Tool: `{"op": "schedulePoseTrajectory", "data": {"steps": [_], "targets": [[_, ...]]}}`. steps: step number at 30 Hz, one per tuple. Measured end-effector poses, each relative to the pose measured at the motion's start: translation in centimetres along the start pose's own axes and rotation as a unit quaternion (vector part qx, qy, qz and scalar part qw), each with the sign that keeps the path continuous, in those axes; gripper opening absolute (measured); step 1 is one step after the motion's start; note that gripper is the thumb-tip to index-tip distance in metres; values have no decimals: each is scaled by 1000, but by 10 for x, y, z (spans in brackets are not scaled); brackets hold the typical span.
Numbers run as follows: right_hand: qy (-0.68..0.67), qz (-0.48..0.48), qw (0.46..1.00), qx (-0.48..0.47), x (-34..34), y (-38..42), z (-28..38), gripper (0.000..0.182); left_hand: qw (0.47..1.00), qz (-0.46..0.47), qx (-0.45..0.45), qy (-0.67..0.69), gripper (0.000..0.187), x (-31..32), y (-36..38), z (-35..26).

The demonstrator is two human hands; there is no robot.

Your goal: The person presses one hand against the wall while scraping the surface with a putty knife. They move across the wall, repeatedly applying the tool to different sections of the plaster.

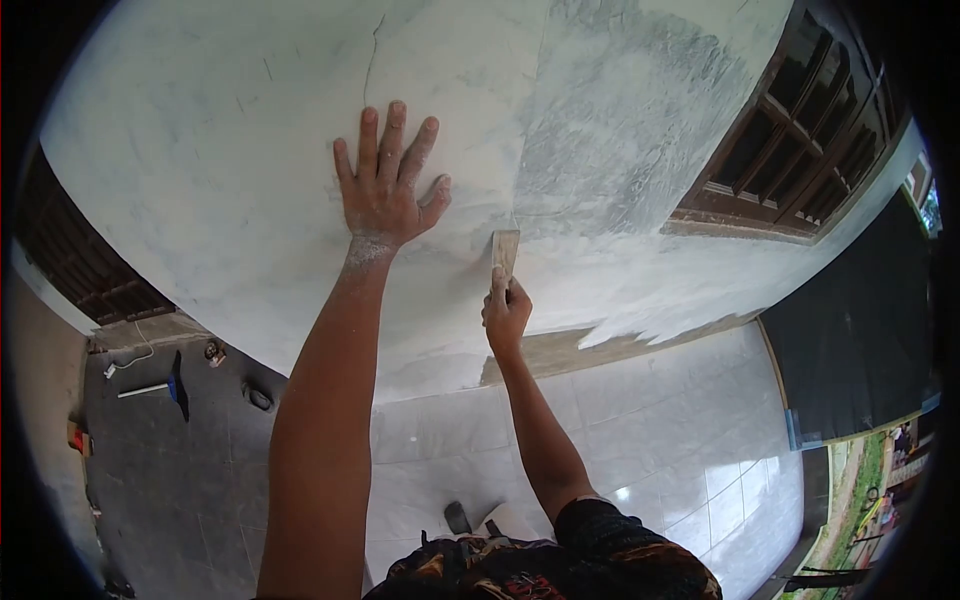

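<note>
My left hand [387, 190] lies flat on the whitish wall [230, 200] with its fingers spread, just below a thin dark crack. White dust coats its wrist. Lower and to the right, my right hand [507, 312] is wrapped round a flat scraper [505, 252], whose upper end is against the wall. Above the scraper is a rough grey patch [610, 120] with a straight left edge. Bare brownish plaster [550, 355] shows along the foot of the wall.
A brown wooden window [800, 120] is at upper right, another [75, 250] at far left. On the dark floor lie a broom-like tool [150, 389] and a coiled black item [258, 397]. A black sheet [850, 330] hangs right; pale tiles [640, 430] border the wall.
</note>
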State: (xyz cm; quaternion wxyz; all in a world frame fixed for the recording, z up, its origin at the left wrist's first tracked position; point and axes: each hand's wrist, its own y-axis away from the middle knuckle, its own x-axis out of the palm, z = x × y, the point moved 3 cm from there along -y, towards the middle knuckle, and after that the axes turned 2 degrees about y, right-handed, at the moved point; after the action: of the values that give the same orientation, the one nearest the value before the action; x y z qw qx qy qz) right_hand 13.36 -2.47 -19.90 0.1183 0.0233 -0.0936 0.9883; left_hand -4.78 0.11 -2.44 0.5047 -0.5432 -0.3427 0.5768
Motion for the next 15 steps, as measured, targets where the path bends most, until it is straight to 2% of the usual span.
{"op": "schedulePoseTrajectory", "data": {"steps": [3, 7, 9, 10, 12, 15], "targets": [[-50, 14, 998, -21, 0, -7, 15, 42, 1000, 0, -2, -6, 71, 0, 1, 0], [-46, 12, 998, -32, 0, -9, 8, 42, 1000, -6, -3, -11, 70, 1, 0, 1], [-11, 2, 1000, 22, -5, 0, 4, 48, 1000, -2, -3, -17, 70, -1, 0, 0], [-12, 5, 1000, 20, -4, -4, 6, 48, 1000, -3, -3, -19, 70, -1, -1, 1], [-32, 5, 999, -22, -4, -10, 11, 48, 1000, -5, -9, -6, 69, -1, 0, 0], [-46, 21, 998, -36, 0, -16, 11, 43, 1000, -20, -5, -7, 69, -2, -1, -1]]}}
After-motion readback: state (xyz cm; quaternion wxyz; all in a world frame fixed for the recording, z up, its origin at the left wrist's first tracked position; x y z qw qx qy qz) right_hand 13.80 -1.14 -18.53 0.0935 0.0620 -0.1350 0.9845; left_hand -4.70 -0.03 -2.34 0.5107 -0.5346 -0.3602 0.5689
